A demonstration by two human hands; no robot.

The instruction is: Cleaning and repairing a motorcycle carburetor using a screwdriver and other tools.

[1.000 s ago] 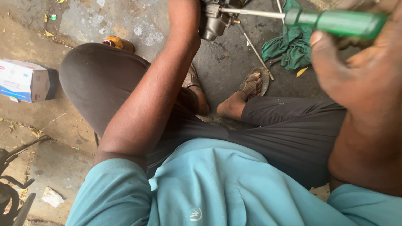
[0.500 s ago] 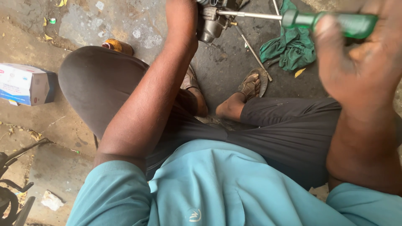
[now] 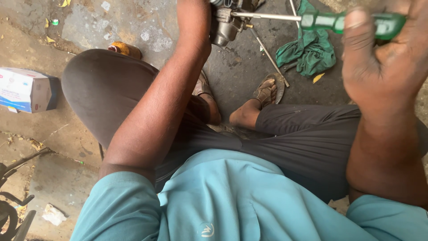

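Note:
My right hand [image 3: 385,53] grips the green handle of a screwdriver [image 3: 352,21] at the upper right. Its steel shaft runs left into a grey metal engine part [image 3: 225,24] at the top of the view. My left forearm reaches up to that part, and my left hand [image 3: 192,13] is mostly cut off by the top edge, seemingly holding the part. I sit with both knees spread, in dark trousers and a teal shirt.
A green rag [image 3: 310,49] and a thin metal rod [image 3: 269,56] lie on the dirty concrete floor ahead. A white and blue carton [image 3: 26,89] sits at the left. My sandalled feet [image 3: 267,91] rest below the part. Dark metal pieces [image 3: 11,209] show at bottom left.
My right hand has risen slightly with the screwdriver, whose shaft stays on the metal part. The view has shifted a little downward.

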